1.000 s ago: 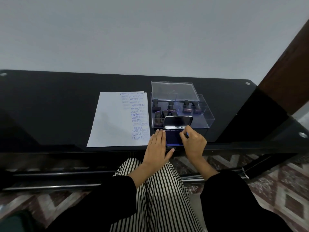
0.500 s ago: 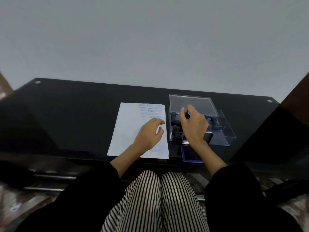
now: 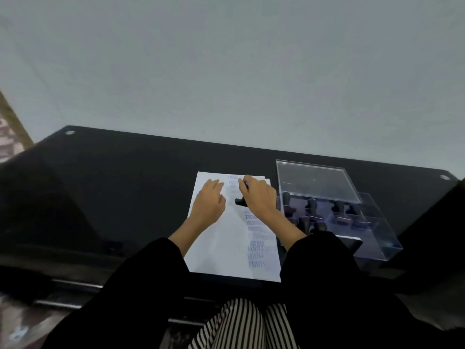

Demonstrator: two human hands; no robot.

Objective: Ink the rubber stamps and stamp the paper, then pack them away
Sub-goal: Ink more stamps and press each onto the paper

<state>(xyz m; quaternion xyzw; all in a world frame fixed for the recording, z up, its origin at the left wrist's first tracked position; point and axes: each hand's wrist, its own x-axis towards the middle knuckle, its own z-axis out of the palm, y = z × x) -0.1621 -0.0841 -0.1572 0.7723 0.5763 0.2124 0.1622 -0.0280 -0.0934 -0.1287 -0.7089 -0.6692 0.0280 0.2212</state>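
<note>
On the table (image 3: 113, 192), near its front edge, a sheet of paper (image 3: 221, 248). Just right of the paper, a storage box (image 3: 377, 238), its lid (image 3: 317, 182) raised at the back. Inside the box, rubber stamps (image 3: 312, 205) upright in rows. On the paper's far half, the left hand (image 3: 208, 202) lying flat, left of the right hand (image 3: 259, 197). Under the right hand, one stamp (image 3: 240, 201), gripped; contact with the sheet unclear. Down the paper's right side, a column of stamped words (image 3: 255, 245).

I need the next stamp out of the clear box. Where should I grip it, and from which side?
Probably pinch the stamp by its rounded handle, coming from above: it stands upright, handle up, and the clear box walls it in on every side.
</note>
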